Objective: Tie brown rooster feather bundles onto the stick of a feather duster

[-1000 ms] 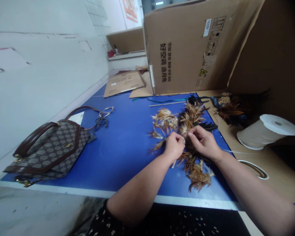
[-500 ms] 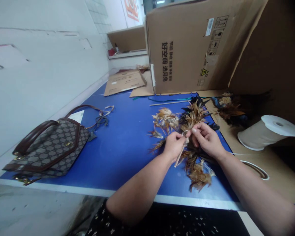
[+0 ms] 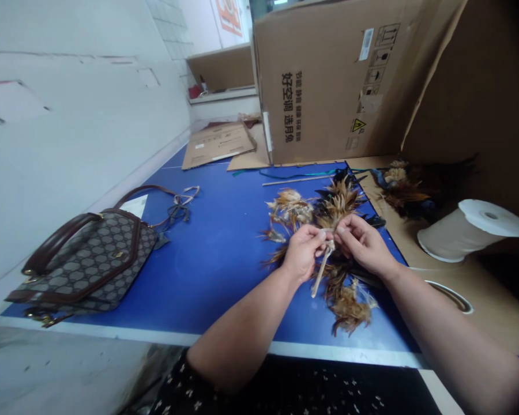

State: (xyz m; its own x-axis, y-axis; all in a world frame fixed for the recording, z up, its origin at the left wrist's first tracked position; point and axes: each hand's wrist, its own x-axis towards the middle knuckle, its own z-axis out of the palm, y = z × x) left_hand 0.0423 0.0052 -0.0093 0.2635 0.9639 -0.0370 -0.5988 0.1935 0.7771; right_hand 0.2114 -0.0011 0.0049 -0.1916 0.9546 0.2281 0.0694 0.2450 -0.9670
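Note:
Over the right part of the blue table (image 3: 207,271), both hands meet at a thin beige cord (image 3: 322,275). My left hand (image 3: 301,251) pinches it between thumb and forefinger, and its end dangles below the fingertips. Close beside it, my right hand (image 3: 363,245) is closed in a pinch on the same cord, its fingertips nearly touching the left ones. Brown and black feathers (image 3: 343,199) lie just beyond the hands. Paler feathers (image 3: 290,206) are to the left, and a tan feather bunch (image 3: 350,308) sits nearer me. The fingers hide where the cord meets the feathers.
A patterned handbag (image 3: 95,253) stands at the left by the wall. At the right, a spool (image 3: 447,236) and more dark feathers (image 3: 410,193) rest on cardboard. A large cardboard box (image 3: 324,109) rises behind, with flattened cardboard (image 3: 218,144) beside it.
The left fingers have shifted on the cord, and a small loop between the fingertips no longer shows. The dangling end hangs a little further right and lower. Both hands stay close together.

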